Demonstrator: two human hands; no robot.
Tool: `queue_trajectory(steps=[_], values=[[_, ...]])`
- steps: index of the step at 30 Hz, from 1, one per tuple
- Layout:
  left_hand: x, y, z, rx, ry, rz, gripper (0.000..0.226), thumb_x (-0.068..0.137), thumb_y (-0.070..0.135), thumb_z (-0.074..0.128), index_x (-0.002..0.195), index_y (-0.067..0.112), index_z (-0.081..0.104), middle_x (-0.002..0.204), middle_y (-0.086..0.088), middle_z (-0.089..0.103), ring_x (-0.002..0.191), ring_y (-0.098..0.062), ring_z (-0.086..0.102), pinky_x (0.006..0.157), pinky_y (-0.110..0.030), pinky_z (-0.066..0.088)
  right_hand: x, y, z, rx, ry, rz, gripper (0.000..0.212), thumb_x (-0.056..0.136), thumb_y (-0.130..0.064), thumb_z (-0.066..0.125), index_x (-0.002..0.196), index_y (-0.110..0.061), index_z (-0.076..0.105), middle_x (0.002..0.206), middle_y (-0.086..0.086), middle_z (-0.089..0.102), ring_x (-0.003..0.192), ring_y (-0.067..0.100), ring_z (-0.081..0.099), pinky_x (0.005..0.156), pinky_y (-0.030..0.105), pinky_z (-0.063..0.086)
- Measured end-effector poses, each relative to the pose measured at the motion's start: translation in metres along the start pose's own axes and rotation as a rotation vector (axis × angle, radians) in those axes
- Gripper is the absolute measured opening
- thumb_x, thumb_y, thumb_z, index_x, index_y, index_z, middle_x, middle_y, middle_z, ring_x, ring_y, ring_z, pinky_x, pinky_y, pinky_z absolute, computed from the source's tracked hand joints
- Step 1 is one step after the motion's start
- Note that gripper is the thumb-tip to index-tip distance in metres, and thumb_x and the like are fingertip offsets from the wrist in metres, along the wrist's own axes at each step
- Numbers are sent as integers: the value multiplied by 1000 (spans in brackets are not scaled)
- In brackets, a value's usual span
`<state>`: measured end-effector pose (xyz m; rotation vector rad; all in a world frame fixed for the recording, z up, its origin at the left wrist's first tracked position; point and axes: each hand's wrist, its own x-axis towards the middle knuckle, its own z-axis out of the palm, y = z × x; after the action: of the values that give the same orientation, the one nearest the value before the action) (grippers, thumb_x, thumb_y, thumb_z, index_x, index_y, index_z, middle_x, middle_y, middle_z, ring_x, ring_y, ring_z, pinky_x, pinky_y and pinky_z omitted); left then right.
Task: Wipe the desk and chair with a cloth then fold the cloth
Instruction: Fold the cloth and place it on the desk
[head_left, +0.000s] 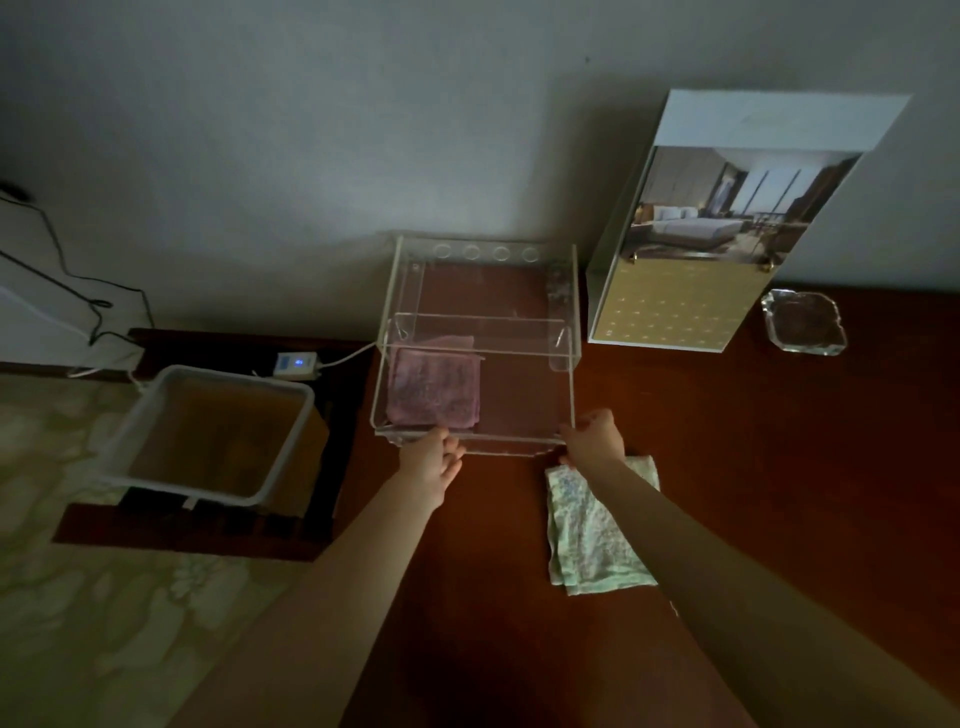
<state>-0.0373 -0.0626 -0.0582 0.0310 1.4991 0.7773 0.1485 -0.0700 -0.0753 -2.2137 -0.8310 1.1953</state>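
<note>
- Both your left hand and right hand curl onto the front rim of the clear rack.
- The green cloth lies on the desk under your right wrist, long axis toward you; that hand is nearer.

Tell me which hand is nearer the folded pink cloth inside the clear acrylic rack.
Left. The left hand grips the front edge of the clear acrylic rack just before the folded pink cloth; the right hand holds that edge farther right.

Two cloths, two hands, one clear rack, one bin, one ashtray
</note>
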Motion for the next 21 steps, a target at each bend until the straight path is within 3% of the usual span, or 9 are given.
queue_trajectory(steps=[7, 11, 15, 18, 21], values=[[-7, -14, -17, 31, -46, -16, 11, 95, 14, 54, 88, 6, 51, 82, -6, 56, 81, -17, 59, 102, -36, 40, -11, 12, -5, -51, -51, -2, 20, 91, -15, 62, 102, -8, 46, 77, 7, 61, 52, 17, 60, 45, 26, 45], [-6, -16, -22, 70, -65, 12, 9, 96, 13, 53, 94, 4, 53, 96, -10, 61, 104, -24, 57, 103, -37, 39, -18, 14, -16, -39, -117, -26, 16, 93, -17, 59, 104, -8, 50, 79, 7, 63, 53, 17, 61, 44, 25, 45], [-10, -16, -28, 104, -38, 17, 6, 96, 9, 50, 94, 3, 53, 98, -12, 61, 114, -29, 56, 103, -39, 40, -20, 32, -39, -68, 60, -77, 14, 94, -13, 53, 105, -8, 59, 88, 7, 64, 61, 16, 57, 48, 24, 43], [-16, -20, -28, 173, 3, 15, 21, 97, 12, 48, 117, 4, 50, 116, -17, 59, 115, -32, 57, 101, -44, 42, -21, 51, -64, -108, 227, -62, 18, 94, -11, 49, 109, -7, 58, 93, 8, 61, 64, 17, 56, 50, 24, 43], [-31, -37, -14, 343, -42, -74, 32, 97, 15, 48, 127, 6, 47, 126, -18, 54, 116, -33, 54, 96, -43, 42, -19, 69, -81, -117, 283, 17, 21, 92, -13, 52, 111, -7, 56, 105, 11, 60, 88, 28, 60, 67, 33, 48]])
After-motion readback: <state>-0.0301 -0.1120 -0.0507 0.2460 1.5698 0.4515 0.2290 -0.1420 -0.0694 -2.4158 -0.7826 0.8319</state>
